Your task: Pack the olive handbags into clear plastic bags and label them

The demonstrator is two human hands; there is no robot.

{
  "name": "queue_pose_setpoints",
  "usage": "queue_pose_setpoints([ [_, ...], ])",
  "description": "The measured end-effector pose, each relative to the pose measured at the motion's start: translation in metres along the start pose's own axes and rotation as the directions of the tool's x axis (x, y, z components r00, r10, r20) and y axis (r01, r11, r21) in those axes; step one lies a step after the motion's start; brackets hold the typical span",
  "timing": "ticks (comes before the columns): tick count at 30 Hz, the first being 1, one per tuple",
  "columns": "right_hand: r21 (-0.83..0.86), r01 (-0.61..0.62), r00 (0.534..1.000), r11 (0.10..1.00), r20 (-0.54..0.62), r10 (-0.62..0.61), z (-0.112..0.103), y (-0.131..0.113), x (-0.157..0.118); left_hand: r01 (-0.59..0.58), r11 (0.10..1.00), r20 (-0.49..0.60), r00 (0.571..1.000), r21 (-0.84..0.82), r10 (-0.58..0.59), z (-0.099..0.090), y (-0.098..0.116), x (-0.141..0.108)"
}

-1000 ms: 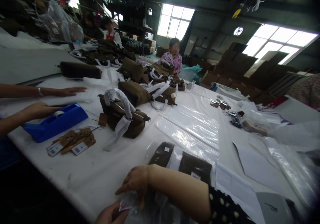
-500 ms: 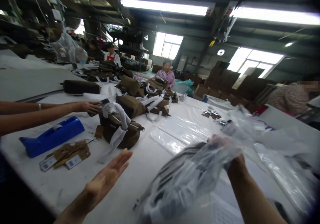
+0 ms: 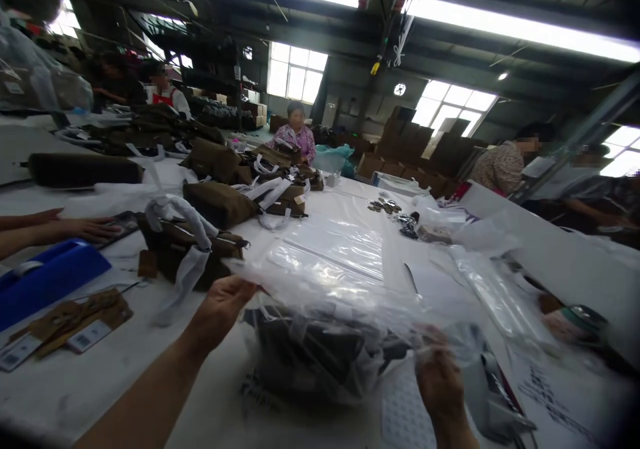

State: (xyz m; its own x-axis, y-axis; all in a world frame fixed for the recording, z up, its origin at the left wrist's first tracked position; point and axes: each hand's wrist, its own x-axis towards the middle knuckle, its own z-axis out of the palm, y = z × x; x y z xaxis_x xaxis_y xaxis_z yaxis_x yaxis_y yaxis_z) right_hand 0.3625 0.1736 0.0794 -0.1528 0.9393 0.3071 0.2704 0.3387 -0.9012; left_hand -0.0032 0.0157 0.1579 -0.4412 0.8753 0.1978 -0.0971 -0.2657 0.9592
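"handbag [image 3: 310, 352]: where, how handled?"

"over the white table [image 3: 210, 409], between your hands, inside clear film [image 3: 345, 282]; likely soft, light, slippery. hold both upper film edges."

"fingers?"

"your left hand [image 3: 220, 309] pinches one edge; your right hand [image 3: 440, 375] grips the other."

Open tbl [image 3: 131, 355] btwn tags [image 3: 83, 321] & L hand [image 3: 225, 307], brown handbag [image 3: 173, 252] just beyond

wrap [image 3: 325, 289]: clear glossy plastic | handbag [image 3: 217, 204]: matt cloth | dispenser [image 3: 63, 275]: smooth plastic

White table [image 3: 300, 242]: brown bags [image 3: 220, 203] upper left, blue tape dispenser [image 3: 50, 282] far left, clear plastic sheets [image 3: 335, 249] mid-frame.
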Motion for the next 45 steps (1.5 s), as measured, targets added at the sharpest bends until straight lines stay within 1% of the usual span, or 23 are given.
queue_pose_setpoints([
  [3,0.332,0.052,0.996,0.942,-0.088,-0.024,-0.018,-0.025,0.016,0.010,0.978,-0.132,0.991,-0.209,-0.038,0.005,0.002,0.004],
  [6,0.555,0.025,0.992,0.832,-0.115,0.047,-0.030,-0.050,0.032,0.001,0.978,-0.182,0.982,-0.210,-0.040,0.002,0.001,0.005],
  [9,0.602,0.028,0.985,0.798,-0.152,0.080,-0.038,-0.062,0.040,-0.037,0.976,-0.254,0.967,-0.215,-0.020,-0.003,0.003,0.004],
  [11,0.613,0.024,0.991,0.790,-0.117,0.061,-0.042,-0.062,0.039,-0.034,0.975,-0.284,0.958,-0.219,-0.030,-0.008,0.004,0.002],
  [14,0.595,-0.041,0.995,0.802,-0.053,0.090,-0.045,-0.057,0.044,0.014,0.988,-0.260,0.964,-0.152,-0.054,-0.013,0.003,0.006],
  [16,0.599,-0.123,0.979,0.791,-0.060,0.197,-0.040,-0.059,0.063,0.041,0.989,-0.241,0.968,-0.145,-0.075,-0.012,0.002,0.024],
  [20,0.665,-0.305,0.913,0.682,0.001,0.407,-0.018,-0.093,0.135,0.115,0.971,-0.254,0.952,-0.211,-0.168,0.001,0.017,0.093],
  [22,0.690,-0.271,0.932,0.671,0.014,0.362,-0.020,-0.112,0.163,0.077,0.975,-0.236,0.964,-0.209,-0.126,0.005,0.034,0.119],
  [24,0.691,-0.191,0.964,0.697,-0.003,0.268,-0.037,-0.115,0.169,-0.007,0.981,-0.164,0.986,-0.196,-0.026,0.001,0.050,0.123],
  [26,0.659,-0.149,0.978,0.738,-0.013,0.209,-0.060,-0.092,0.149,-0.032,0.986,-0.016,0.999,-0.164,0.030,-0.011,0.051,0.104],
  [27,0.627,-0.170,0.978,0.760,0.011,0.209,-0.069,-0.072,0.131,-0.002,0.992,0.080,0.997,-0.125,0.012,-0.019,0.044,0.089],
  [29,0.499,-0.308,0.950,0.810,0.202,0.237,-0.077,-0.023,0.086,0.131,0.991,0.274,0.953,0.016,-0.131,-0.033,0.016,0.053],
  [31,0.270,-0.436,0.854,0.859,0.426,0.299,-0.067,0.026,0.038,0.272,0.945,0.371,0.871,0.180,-0.322,-0.040,-0.026,0.018],
  [33,0.087,-0.459,0.766,0.884,0.543,0.344,-0.049,0.062,-0.002,0.352,0.891,0.406,0.797,0.287,-0.446,-0.042,-0.071,-0.011],
  [35,-0.026,-0.450,0.690,0.893,0.625,0.366,-0.036,0.081,-0.027,0.389,0.856,0.429,0.746,0.340,-0.509,-0.043,-0.107,-0.032],
  [37,-0.108,-0.470,0.576,0.876,0.715,0.396,-0.039,0.081,-0.034,0.376,0.844,0.453,0.720,0.383,-0.526,-0.047,-0.126,-0.047],
  [38,-0.141,-0.492,0.513,0.859,0.750,0.418,-0.045,0.075,-0.031,0.334,0.849,0.469,0.721,0.409,-0.510,-0.050,-0.130,-0.052],
  [39,-0.163,-0.506,0.480,0.847,0.762,0.434,-0.053,0.064,-0.027,0.263,0.855,0.497,0.721,0.448,-0.482,-0.054,-0.130,-0.056],
  [40,-0.169,-0.497,0.491,0.851,0.754,0.437,-0.058,0.050,-0.023,0.166,0.855,0.535,0.717,0.491,-0.447,-0.058,-0.128,-0.059],
  [41,-0.167,-0.458,0.533,0.873,0.734,0.420,-0.060,0.033,-0.021,0.056,0.845,0.579,0.704,0.532,-0.411,-0.063,-0.125,-0.062],
  [43,-0.157,-0.238,0.669,0.959,0.689,0.279,-0.045,-0.003,-0.029,-0.135,0.797,0.653,0.661,0.589,-0.370,-0.072,-0.117,-0.066],
  [44,-0.167,-0.099,0.665,0.981,0.722,0.190,-0.026,-0.018,-0.041,-0.203,0.771,0.678,0.640,0.603,-0.361,-0.076,-0.114,-0.067],
  [45,-0.175,0.023,0.598,0.984,0.792,0.127,-0.003,-0.031,-0.058,-0.254,0.750,0.697,0.622,0.611,-0.357,-0.079,-0.112,-0.068],
])
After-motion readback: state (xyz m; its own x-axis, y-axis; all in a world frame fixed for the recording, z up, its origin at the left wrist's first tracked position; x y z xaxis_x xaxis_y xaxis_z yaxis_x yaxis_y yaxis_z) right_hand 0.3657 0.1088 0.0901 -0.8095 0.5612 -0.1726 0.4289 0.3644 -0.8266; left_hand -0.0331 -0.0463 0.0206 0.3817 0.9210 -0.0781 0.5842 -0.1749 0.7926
